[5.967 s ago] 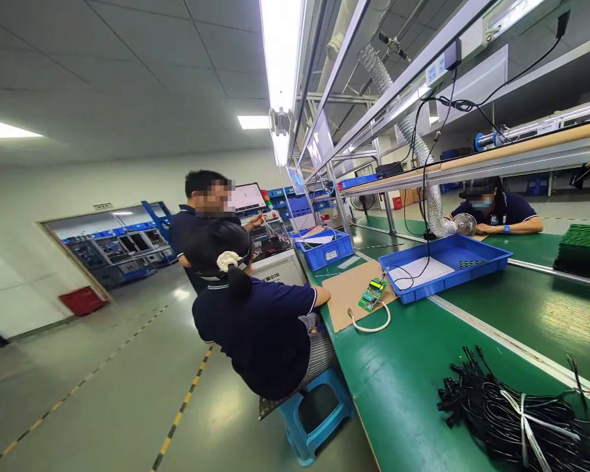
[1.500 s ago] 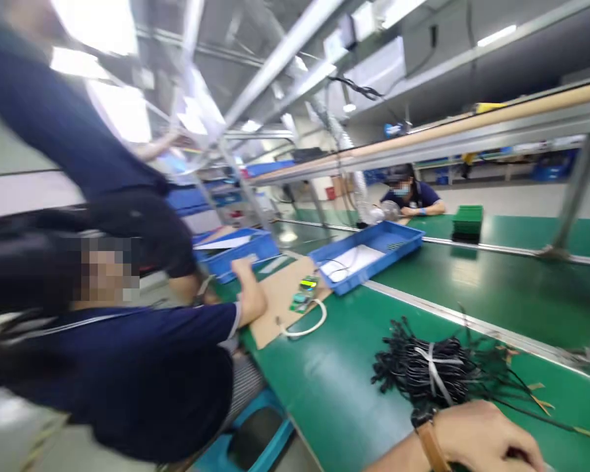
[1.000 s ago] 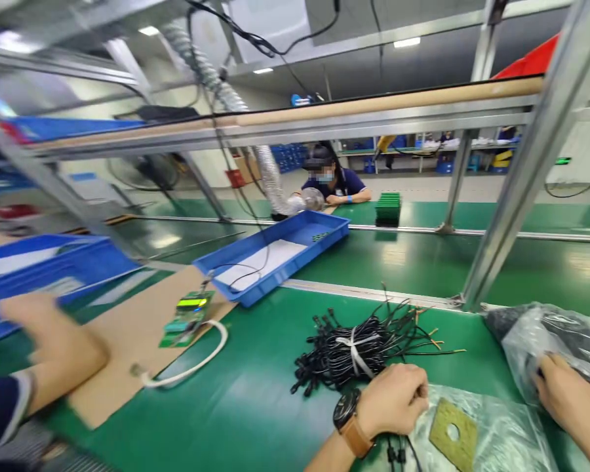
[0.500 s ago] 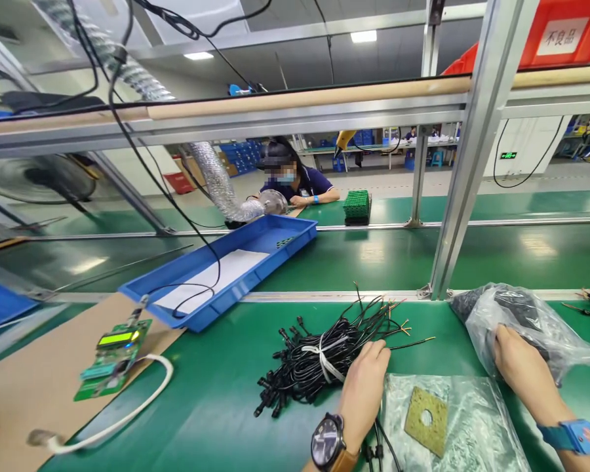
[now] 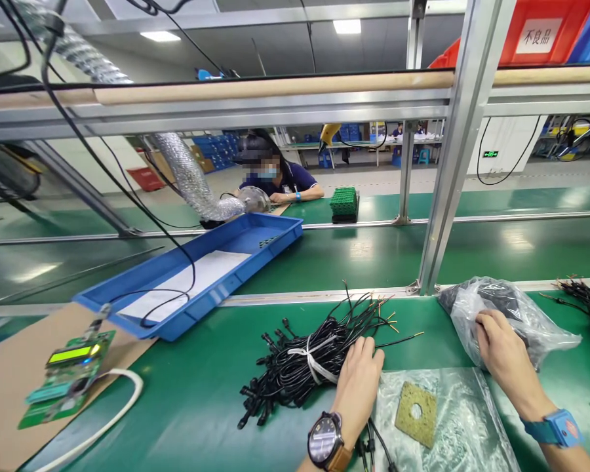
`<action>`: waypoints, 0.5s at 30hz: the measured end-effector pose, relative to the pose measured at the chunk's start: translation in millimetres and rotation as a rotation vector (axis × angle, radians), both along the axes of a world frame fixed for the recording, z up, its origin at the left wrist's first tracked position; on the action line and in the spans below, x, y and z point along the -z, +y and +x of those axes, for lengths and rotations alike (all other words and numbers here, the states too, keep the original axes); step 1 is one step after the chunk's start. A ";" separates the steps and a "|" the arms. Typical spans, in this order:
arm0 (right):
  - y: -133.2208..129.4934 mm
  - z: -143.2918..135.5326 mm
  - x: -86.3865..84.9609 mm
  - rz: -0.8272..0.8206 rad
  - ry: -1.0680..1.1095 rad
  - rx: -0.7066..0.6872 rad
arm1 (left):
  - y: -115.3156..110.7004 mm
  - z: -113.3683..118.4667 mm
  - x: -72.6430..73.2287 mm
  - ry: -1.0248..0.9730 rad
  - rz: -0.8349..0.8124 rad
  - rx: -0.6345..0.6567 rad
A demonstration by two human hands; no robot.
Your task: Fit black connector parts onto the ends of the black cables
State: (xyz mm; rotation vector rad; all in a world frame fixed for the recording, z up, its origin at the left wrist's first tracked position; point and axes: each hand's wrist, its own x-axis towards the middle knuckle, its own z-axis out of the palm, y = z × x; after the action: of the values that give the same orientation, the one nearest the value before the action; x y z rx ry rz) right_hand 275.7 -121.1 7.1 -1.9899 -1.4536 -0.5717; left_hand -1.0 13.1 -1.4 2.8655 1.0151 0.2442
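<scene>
Left hand [image 5: 360, 372], watch [image 5: 324, 438] at the wrist: back of hand up, fingers bent forward over the right end of the tied black cable bundle [image 5: 292, 370]; contact seen there, but the fingertips are hidden, so unclear whether it grasps any cable. Right hand [image 5: 502, 351], blue wrist strap [image 5: 560, 429]: well right of the bundle, fingers curled against the near side of a crumpled plastic bag [image 5: 521, 314]; unclear whether film is pinched. Bundle lies on the green table [image 5: 181, 406], connectors toward the left, bare wire ends toward the right.

Containers: plastic bag holds dark contents, type not readable. Blue tray [image 5: 236, 282], behind and left of the bundle, holds white paper [image 5: 221, 265] and small green pieces [image 5: 269, 241] at its far end; a thin black cord trails into it.

Surroundings: just right of the bundle, a yellowish sponge [image 5: 425, 423] with a round hole, on or inside flat clear plastic [image 5: 465, 419]. Well left of the bundle, a circuit board [image 5: 61, 387], display lit, on cardboard [image 5: 10, 367], white cable [image 5: 132, 393] beside it. Behind and right of the bundle, a metal post [image 5: 457, 170] rises between it and the plastic bag. Far beyond the bundle, a green stack [image 5: 344, 202] and, left of that, a person [image 5: 295, 180] leaning on the far surface.
</scene>
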 end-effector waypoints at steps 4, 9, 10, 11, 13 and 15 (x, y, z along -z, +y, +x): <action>1.0 -12.9 -14.2 0.179 -0.018 -0.038 | 2.7 1.1 3.9 -0.231 -0.067 0.025; -3.3 -25.5 -24.7 0.353 -0.077 -0.137 | 2.9 -4.8 -8.1 -0.496 -0.124 0.220; -4.0 -28.7 -23.4 0.334 -0.060 -0.199 | 1.9 -6.7 -12.6 -0.495 -0.123 0.258; -4.4 -32.5 -20.7 0.297 -0.029 -0.264 | 0.5 -8.7 -17.0 -0.480 -0.126 0.284; -4.1 -42.3 -11.9 0.190 0.058 -0.381 | -3.7 -11.9 -24.0 -0.421 -0.141 0.303; -2.4 -54.7 -1.6 0.077 0.151 -0.465 | -9.2 -13.4 -26.5 -0.342 -0.159 0.321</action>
State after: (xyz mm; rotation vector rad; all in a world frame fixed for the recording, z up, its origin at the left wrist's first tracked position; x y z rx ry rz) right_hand 221.1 -123.5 8.7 -1.5248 -1.6936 -0.2629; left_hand -14.4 3.9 25.2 2.6609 0.4831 0.5714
